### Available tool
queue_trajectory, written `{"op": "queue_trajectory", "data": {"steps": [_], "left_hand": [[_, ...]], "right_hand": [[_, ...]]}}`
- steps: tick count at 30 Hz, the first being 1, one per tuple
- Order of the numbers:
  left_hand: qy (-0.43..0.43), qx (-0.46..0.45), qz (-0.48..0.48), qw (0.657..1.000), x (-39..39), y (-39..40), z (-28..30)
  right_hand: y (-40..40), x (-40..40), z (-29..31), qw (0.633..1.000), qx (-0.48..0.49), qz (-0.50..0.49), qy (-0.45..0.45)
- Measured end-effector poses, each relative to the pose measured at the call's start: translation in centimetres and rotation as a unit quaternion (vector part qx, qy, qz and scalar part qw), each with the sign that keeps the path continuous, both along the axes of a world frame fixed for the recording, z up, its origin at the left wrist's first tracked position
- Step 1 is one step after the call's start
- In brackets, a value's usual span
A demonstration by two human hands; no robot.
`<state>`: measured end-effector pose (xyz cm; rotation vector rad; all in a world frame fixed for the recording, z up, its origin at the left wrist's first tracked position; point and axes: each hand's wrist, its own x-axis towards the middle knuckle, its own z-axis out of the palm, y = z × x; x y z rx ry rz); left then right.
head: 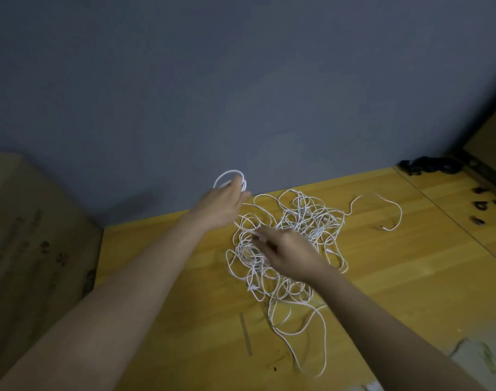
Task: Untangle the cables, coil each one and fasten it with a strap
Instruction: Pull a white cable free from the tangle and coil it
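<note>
While left hand [223,203] holds finished coil [230,180] clear of tangle [286,244], right hand [286,251] fingers spread loose over it, hunting next cable.

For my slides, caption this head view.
Left hand holds a white coil; right hand reaches into tangled cables.

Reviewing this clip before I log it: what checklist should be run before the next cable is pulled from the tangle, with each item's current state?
1. Finished coil gripped by left hand: ok.
2. Coil fastened with a strap: cannot tell.
3. Right hand over the tangled cables: ok.
4. Right hand holding a single strand: cannot tell, blurred.
5. Free cable end visible on the table: ok.
6. Tangle loosened: not ok.
</note>
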<state>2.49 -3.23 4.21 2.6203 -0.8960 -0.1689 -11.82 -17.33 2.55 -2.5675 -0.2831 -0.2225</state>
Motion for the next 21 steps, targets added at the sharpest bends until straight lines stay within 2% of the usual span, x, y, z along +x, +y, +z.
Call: {"op": "queue_trajectory", "data": {"steps": [1, 4, 5, 6, 8, 9, 10, 13, 15, 16, 17, 18, 19, 20, 21], "left_hand": [[0.001, 0.012, -0.007, 1.000, 0.1, 0.4, 0.0], [0.045, -0.095, -0.048, 0.993, -0.7, -0.2, 1.8], [0.056, -0.123, -0.065, 0.989, -1.2, -0.7, 3.0], [0.077, -0.144, -0.083, 0.983, -1.7, -1.3, 4.5], [0.167, -0.225, -0.119, 0.953, -2.8, -2.3, 8.0], [0.236, -0.287, -0.125, 0.920, -3.0, -2.5, 9.4], [0.293, -0.347, -0.124, 0.882, -3.2, -2.7, 10.9], [0.388, -0.499, -0.102, 0.768, -3.3, -3.6, 14.7], [0.440, -0.581, -0.092, 0.679, -3.0, -4.5, 16.8], [0.450, -0.619, -0.092, 0.637, -2.7, -5.0, 17.7], [0.447, -0.653, -0.092, 0.605, -2.4, -5.7, 18.5], [0.430, -0.681, -0.086, 0.587, -2.1, -6.6, 19.1], [0.402, -0.700, -0.069, 0.585, -1.8, -7.5, 19.5], [0.365, -0.704, -0.047, 0.608, -1.6, -8.4, 19.6], [0.320, -0.687, -0.028, 0.651, -1.4, -9.2, 19.5]], "right_hand": [[-1.3, 0.3, 1.2, 0.998, 0.003, -0.042, -0.051], [-5.4, 2.5, 4.8, 0.972, 0.002, -0.161, -0.172], [-6.4, 3.6, 5.8, 0.958, 0.032, -0.206, -0.198], [-7.3, 4.7, 6.7, 0.941, 0.098, -0.247, -0.210], [-8.8, 6.7, 8.5, 0.895, 0.299, -0.279, -0.179], [-9.2, 7.2, 9.0, 0.867, 0.393, -0.273, -0.139], [-9.6, 7.2, 9.2, 0.852, 0.442, -0.265, -0.092], [-10.0, 6.2, 9.0, 0.863, 0.458, -0.212, 0.026], [-9.4, 5.7, 9.3, 0.856, 0.489, -0.159, 0.046], [-8.9, 5.5, 9.6, 0.870, 0.470, -0.148, 0.030], [-8.3, 5.4, 9.9, 0.899, 0.411, -0.148, 0.005], [-7.7, 5.2, 10.1, 0.935, 0.319, -0.152, -0.018], [-7.1, 4.9, 10.1, 0.968, 0.197, -0.151, -0.036], [-6.5, 4.6, 9.8, 0.987, 0.052, -0.143, -0.053], [-5.9, 4.1, 9.7, 0.986, -0.073, -0.131, -0.075]]}}
